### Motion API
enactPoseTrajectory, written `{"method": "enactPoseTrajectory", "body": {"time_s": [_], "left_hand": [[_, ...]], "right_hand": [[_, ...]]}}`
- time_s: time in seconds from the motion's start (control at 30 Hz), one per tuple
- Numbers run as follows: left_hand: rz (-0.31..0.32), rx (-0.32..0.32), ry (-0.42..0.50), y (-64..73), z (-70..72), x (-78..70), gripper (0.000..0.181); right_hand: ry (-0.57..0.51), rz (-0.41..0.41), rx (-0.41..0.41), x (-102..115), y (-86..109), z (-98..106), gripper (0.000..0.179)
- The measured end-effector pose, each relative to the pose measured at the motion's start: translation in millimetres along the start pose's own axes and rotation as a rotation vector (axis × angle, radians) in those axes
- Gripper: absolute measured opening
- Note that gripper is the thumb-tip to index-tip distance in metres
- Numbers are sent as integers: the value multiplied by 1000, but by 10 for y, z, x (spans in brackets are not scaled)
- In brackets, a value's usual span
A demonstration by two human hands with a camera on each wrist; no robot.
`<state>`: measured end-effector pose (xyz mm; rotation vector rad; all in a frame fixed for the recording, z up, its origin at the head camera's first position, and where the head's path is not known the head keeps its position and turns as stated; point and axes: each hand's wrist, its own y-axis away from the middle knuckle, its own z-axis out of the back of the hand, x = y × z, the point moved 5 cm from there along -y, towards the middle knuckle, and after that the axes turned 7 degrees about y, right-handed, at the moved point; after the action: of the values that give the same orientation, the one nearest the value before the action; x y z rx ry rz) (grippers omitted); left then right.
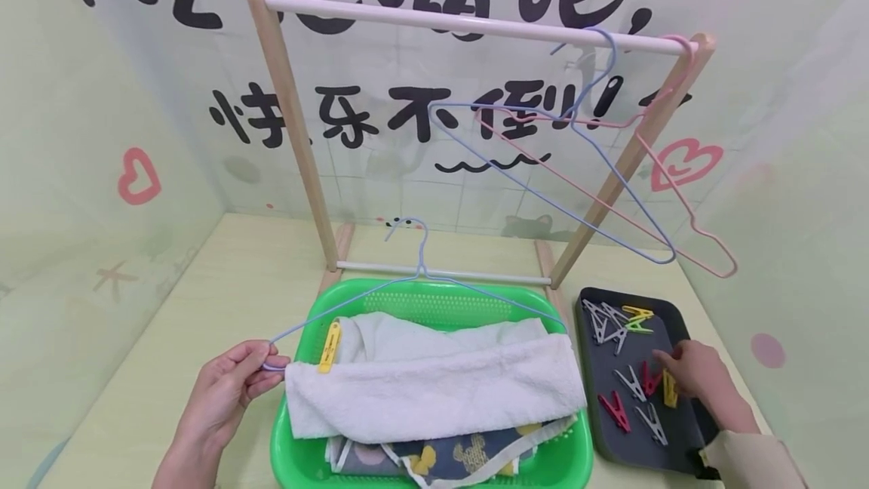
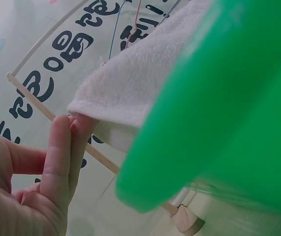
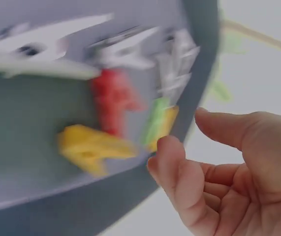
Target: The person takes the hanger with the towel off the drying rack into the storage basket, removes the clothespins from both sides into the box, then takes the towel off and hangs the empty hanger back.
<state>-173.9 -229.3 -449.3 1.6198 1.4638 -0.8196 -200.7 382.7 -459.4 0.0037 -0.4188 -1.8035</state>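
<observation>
My left hand (image 1: pixel 227 387) pinches the left corner of a blue wire hanger (image 1: pixel 421 266), beside the end of a white towel (image 1: pixel 434 391). The towel is draped over the hanger's lower bar, and a yellow clothespin (image 1: pixel 330 347) clips it near the left end. In the left wrist view, two fingertips show right at the towel's corner (image 2: pixel 88 101). My right hand (image 1: pixel 706 376) hovers over the right side of a dark tray (image 1: pixel 604 429), thumb and fingers apart, nothing between them. Close to its fingers lie another yellow clothespin (image 3: pixel 93 147) and a red one (image 3: pixel 111 101).
Under the towel stands a green basket (image 1: pixel 288 440) holding more cloth, including a patterned piece (image 1: pixel 468 455). Behind it rises a wood-sided rack (image 1: pixel 299 142); a blue hanger (image 1: pixel 502 164) and a pink hanger (image 1: pixel 699 225) hang at its right. Grey clothespins (image 1: pixel 607 323) lie in the tray.
</observation>
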Motion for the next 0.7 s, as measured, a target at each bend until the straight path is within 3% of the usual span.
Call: {"method": "enactPoseTrajectory", "body": {"time_s": [0.33, 0.7], "left_hand": [[4, -2, 6, 19, 4, -11, 27], [-8, 15, 17, 30, -8, -18, 27]], "right_hand": [[-33, 349, -250, 1039, 311, 470, 21], [-117, 600, -248, 2004, 409, 558, 8]]}}
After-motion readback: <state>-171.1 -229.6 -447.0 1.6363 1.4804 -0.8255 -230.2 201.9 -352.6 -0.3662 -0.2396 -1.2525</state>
